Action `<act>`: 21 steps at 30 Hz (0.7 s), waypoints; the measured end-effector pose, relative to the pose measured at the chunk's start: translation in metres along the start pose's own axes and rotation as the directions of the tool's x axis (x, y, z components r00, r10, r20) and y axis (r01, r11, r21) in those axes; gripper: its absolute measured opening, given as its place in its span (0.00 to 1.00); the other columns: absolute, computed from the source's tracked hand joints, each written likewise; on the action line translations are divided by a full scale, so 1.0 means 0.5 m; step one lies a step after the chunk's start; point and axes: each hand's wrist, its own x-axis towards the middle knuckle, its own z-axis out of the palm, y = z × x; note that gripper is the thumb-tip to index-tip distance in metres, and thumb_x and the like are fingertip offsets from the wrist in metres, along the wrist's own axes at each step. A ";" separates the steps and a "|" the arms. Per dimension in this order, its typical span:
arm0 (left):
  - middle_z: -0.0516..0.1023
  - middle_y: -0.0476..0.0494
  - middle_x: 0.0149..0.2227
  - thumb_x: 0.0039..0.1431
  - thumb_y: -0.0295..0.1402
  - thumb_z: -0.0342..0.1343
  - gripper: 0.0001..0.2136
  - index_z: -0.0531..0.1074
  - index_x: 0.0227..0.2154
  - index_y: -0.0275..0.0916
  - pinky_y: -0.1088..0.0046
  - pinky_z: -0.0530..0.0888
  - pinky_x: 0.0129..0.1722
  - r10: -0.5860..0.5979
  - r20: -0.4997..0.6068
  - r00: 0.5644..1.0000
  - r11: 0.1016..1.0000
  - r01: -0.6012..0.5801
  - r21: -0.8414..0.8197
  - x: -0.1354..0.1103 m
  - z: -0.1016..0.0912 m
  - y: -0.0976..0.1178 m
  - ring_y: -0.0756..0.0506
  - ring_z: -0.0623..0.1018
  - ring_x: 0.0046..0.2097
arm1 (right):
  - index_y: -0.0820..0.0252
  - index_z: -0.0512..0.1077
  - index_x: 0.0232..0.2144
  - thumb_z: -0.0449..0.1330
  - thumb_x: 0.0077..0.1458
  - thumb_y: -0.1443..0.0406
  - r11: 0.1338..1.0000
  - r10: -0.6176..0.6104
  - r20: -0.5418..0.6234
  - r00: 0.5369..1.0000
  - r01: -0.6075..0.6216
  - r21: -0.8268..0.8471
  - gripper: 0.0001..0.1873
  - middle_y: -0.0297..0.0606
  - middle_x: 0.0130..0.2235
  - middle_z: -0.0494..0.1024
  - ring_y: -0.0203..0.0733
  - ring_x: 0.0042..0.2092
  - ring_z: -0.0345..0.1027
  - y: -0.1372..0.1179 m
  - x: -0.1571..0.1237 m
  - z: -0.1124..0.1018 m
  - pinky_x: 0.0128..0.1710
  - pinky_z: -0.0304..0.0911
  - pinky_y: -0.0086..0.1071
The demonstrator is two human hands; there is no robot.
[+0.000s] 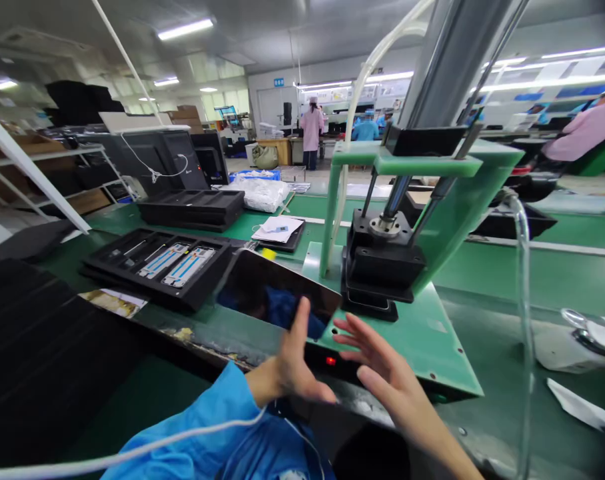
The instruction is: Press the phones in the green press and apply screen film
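Note:
My left hand (290, 367) grips the near edge of a dark glossy panel (262, 287), with the thumb laid up over its face and the fingers hidden behind it. The panel is tilted, just left of the black press head (382, 263). My right hand (382, 367) is open with its fingers stretched out, hovering over the front of the green base plate (432, 340). Its fingertips are close to the panel's right corner; I cannot tell whether they touch it. A small red light (330, 361) glows on the base's front edge, between my hands.
A black tray (157, 263) with blue-striped parts lies to the left, and a stack of black trays (192, 207) stands behind it. Papers (277, 230) and white bags (260, 193) lie farther back. A clear hose (525, 300) hangs on the right. People in pink (312, 127) work in the background.

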 end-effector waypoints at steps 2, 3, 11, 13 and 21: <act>0.55 0.23 0.68 0.37 0.58 0.70 0.68 0.31 0.71 0.37 0.55 0.70 0.60 0.184 0.081 0.980 0.983 -0.185 -0.001 0.012 0.038 0.034 0.26 0.66 0.64 | 0.50 0.73 0.53 0.64 0.59 0.53 0.956 0.104 -0.047 0.993 -0.087 0.281 0.21 0.43 0.52 0.78 0.47 0.43 0.77 0.012 0.015 0.020 0.39 0.75 0.36; 0.59 0.25 0.67 0.41 0.54 0.70 0.64 0.33 0.71 0.39 0.57 0.71 0.60 0.261 0.082 0.962 0.965 -0.261 -0.017 0.020 0.049 0.049 0.28 0.69 0.63 | 0.53 0.76 0.48 0.65 0.58 0.53 0.930 0.156 -0.081 0.984 -0.119 0.347 0.18 0.43 0.47 0.80 0.46 0.39 0.77 0.018 0.016 0.019 0.37 0.75 0.35; 0.78 0.44 0.39 0.58 0.37 0.61 0.34 0.58 0.65 0.38 0.70 0.74 0.43 -0.379 0.054 0.924 0.830 0.364 -0.423 0.155 -0.021 0.052 0.48 0.77 0.38 | 0.56 0.80 0.42 0.69 0.53 0.52 0.975 0.220 -0.277 0.935 -0.217 0.044 0.19 0.42 0.41 0.82 0.49 0.41 0.76 0.023 -0.006 -0.158 0.43 0.72 0.36; 0.78 0.44 0.38 0.55 0.36 0.64 0.29 0.66 0.60 0.36 0.72 0.73 0.40 -0.398 0.267 0.878 0.733 0.479 -0.483 0.183 -0.036 0.037 0.48 0.77 0.37 | 0.56 0.80 0.40 0.69 0.52 0.51 0.968 0.220 -0.247 0.944 -0.242 -0.062 0.19 0.41 0.39 0.82 0.48 0.40 0.76 0.018 0.001 -0.185 0.40 0.71 0.34; 0.79 0.43 0.42 0.54 0.35 0.65 0.24 0.72 0.54 0.38 0.74 0.73 0.39 -0.373 0.493 0.786 0.662 0.598 -0.452 0.183 -0.052 0.037 0.49 0.77 0.38 | 0.59 0.80 0.32 0.69 0.49 0.49 0.935 0.299 -0.133 0.945 -0.318 -0.155 0.19 0.41 0.31 0.81 0.44 0.31 0.72 0.000 -0.001 -0.187 0.31 0.71 0.32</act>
